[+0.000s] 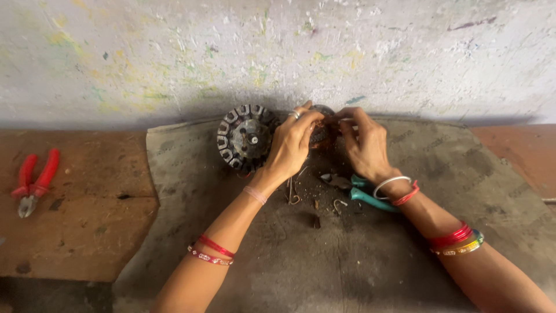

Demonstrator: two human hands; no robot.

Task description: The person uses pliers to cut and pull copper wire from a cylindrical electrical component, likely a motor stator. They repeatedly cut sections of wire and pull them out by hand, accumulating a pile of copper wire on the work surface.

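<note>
my left hand grips the copper-wound stator at the far edge of the grey mat; my right hand pinches its wire. winding remains on it. the bare rotor stands left; teal pliers and cut wire scraps lie near.

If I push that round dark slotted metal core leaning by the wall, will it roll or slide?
The round dark slotted metal core stands on its edge, so a sideways push could probably roll it. It looks like solid metal, likely heavy for its size. The left hand beside it might block it.
</note>
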